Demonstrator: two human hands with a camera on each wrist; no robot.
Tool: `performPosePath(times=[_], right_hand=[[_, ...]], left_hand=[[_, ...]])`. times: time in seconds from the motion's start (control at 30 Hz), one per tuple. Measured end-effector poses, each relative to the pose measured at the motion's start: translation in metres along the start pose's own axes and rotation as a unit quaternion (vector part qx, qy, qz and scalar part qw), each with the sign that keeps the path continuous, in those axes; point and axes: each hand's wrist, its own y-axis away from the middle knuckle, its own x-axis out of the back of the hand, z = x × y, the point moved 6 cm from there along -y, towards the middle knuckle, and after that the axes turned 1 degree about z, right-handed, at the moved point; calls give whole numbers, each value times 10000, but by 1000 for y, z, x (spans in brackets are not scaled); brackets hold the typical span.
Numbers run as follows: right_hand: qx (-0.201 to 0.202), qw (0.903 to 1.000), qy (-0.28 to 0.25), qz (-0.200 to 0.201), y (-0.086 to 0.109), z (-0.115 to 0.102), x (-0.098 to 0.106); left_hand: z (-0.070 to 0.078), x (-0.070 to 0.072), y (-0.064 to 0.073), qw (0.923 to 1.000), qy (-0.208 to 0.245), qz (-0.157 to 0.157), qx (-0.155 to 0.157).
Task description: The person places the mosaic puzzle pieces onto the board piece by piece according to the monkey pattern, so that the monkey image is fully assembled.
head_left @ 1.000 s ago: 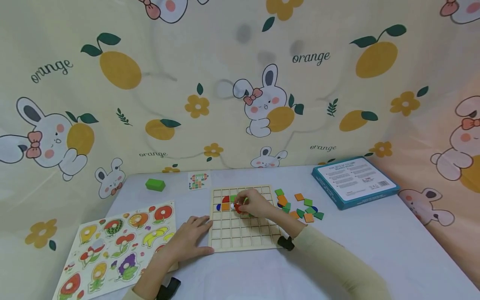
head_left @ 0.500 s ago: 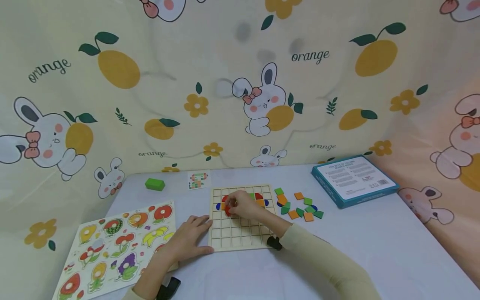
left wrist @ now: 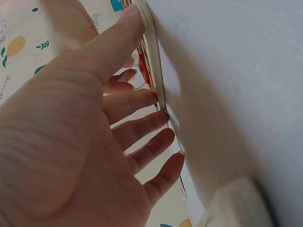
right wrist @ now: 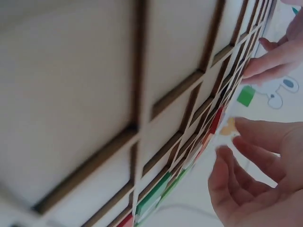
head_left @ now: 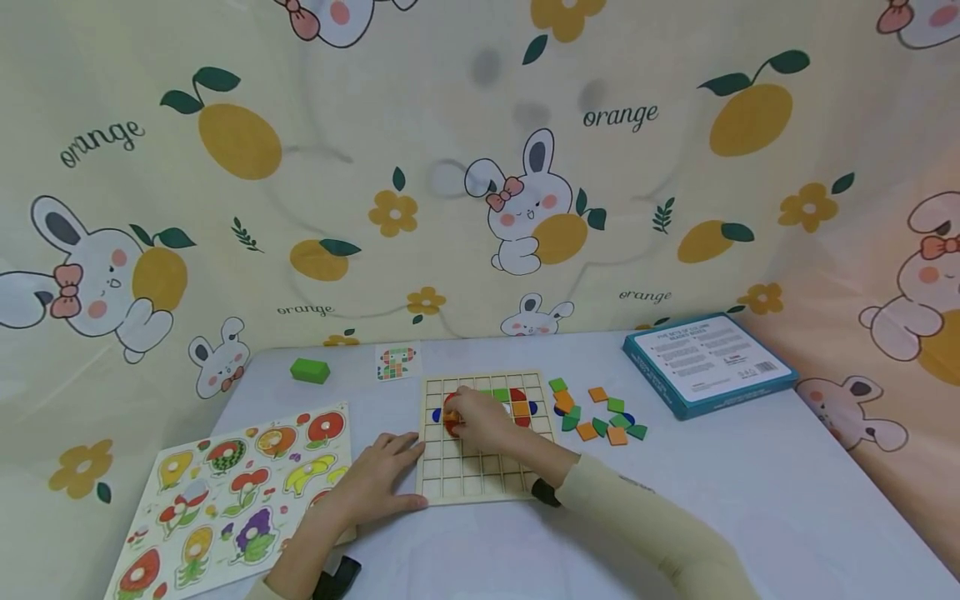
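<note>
A wooden grid board (head_left: 480,483) lies on the table, with red, orange, green, blue and white tiles in its upper rows. My right hand (head_left: 487,418) is over the board's left part, fingertips at a red tile (head_left: 452,428) below an orange one. In the right wrist view, the right hand (right wrist: 265,175) has thumb and forefinger apart with nothing between them, near a red tile (right wrist: 217,120) standing in the grid. My left hand (head_left: 378,477) rests at the board's left edge; in the left wrist view its spread fingers (left wrist: 137,130) touch that edge.
Loose green, orange and blue tiles (head_left: 617,435) lie right of the board. Behind it are a pattern card (head_left: 397,363) and a green block (head_left: 310,370). A fruit puzzle board (head_left: 217,467) lies left, and a teal box (head_left: 708,365) stands back right.
My right hand has moved left across the board, carrying a red tile to the spot below the orange one, and its fingers have parted from it. The left hand has stayed put.
</note>
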Motion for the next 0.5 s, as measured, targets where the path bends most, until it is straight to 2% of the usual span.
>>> performPosePath(times=[0.1,0.23,0.3,0.4,0.5], right_hand=[[334,9962,777,220,8,-6,4],[911,9829,1577,280,27,-19,7],[1016,9808,1661,84,37,-23,4],[967,9812,1664,-170,48,-23,-1],[903,9810,1701,-215,53,-23,-4]], left_hand=[[0,0,0,10000,-13,-1,-5],[0,0,0,10000,-11,-12,10],[0,0,0,10000,-4,-13,30],[0,0,0,10000,5,-21,33],[0,0,0,10000,6,-33,44]])
